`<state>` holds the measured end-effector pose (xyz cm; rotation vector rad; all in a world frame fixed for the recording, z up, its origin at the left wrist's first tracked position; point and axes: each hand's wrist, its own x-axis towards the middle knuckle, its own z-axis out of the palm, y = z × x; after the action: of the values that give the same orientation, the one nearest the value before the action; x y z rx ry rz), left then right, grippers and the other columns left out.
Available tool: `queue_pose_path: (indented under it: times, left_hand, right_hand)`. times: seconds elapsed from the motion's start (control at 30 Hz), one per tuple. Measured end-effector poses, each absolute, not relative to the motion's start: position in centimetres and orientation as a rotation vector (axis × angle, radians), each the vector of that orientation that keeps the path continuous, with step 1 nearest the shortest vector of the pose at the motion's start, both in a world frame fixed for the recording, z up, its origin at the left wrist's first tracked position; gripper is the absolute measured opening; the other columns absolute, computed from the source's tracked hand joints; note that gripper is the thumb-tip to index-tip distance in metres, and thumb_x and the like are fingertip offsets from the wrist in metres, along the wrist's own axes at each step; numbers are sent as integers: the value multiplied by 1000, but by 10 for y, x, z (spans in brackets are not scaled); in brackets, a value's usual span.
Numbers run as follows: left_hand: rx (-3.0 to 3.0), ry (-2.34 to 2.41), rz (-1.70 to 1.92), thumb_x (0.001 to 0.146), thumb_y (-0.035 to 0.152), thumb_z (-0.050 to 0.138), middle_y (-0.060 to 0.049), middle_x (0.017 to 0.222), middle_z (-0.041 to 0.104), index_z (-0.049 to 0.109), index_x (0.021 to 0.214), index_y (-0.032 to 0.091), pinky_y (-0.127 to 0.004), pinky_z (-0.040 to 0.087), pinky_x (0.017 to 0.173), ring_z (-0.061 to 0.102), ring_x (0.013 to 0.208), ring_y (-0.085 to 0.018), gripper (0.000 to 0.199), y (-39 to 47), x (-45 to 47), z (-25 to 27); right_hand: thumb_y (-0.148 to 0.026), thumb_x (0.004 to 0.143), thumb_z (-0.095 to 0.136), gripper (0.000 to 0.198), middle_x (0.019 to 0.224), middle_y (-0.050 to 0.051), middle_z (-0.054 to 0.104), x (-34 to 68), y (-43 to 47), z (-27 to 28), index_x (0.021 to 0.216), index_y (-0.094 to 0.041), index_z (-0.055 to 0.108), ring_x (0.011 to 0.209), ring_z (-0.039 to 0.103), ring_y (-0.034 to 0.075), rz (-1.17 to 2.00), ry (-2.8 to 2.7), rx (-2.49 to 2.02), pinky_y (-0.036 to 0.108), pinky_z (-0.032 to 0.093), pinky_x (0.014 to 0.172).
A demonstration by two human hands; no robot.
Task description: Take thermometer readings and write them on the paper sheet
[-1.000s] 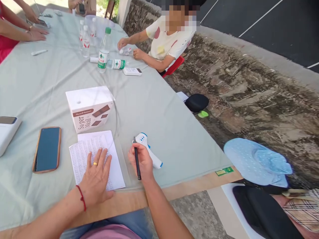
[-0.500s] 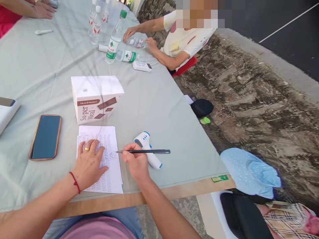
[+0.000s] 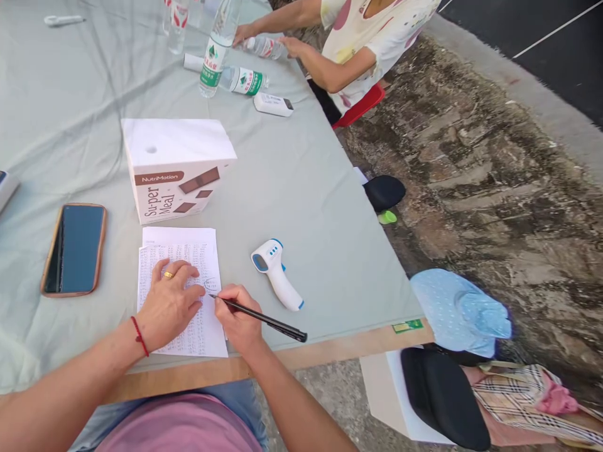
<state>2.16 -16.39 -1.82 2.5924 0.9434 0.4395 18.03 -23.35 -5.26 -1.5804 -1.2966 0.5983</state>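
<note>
My left hand [image 3: 172, 304] lies with fingers spread on a sheet of paper [image 3: 207, 333] filled with small rows of writing. A gold ring and a red bracelet are on it. In my right hand [image 3: 240, 320] a black pen [image 3: 271, 321] is gripped, its tip at the sheet's right side just below a circled bit of writing. Another sheet shows under the top one. To the right of my right hand rests a white and blue infrared thermometer [image 3: 277, 273]. Beyond the papers stands a white NutriMotion box [image 3: 181, 169]. A phone in a brown case [image 3: 75, 248] lies to the left.
Water bottles [image 3: 214, 59] stand and lie at the far side, near a white device [image 3: 273, 105]. Another person's hands [image 3: 294, 47] hold a bottle there. The table's wooden edge [image 3: 330, 355] runs before me; a blue hat [image 3: 461, 314] and a bag [image 3: 518, 395] are beyond its right corner.
My right hand has moved down and left, and the pen now slants down to the right. The left hand's fingers have drawn in a little. The view has shifted slightly.
</note>
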Motion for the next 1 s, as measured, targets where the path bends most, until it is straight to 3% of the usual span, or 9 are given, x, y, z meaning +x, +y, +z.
queue_pose_path:
  times: [1.0]
  left_hand:
    - [2552, 963, 404, 84, 16, 58, -9, 113, 62, 70, 89, 21, -61, 27, 104, 50, 117, -30, 13, -163, 22, -16]
  right_hand:
    - [-20, 80, 50, 11, 60, -4, 52, 182, -234, -54, 69, -23, 51, 53, 47, 12, 581, -1480, -1597, 24, 41, 54]
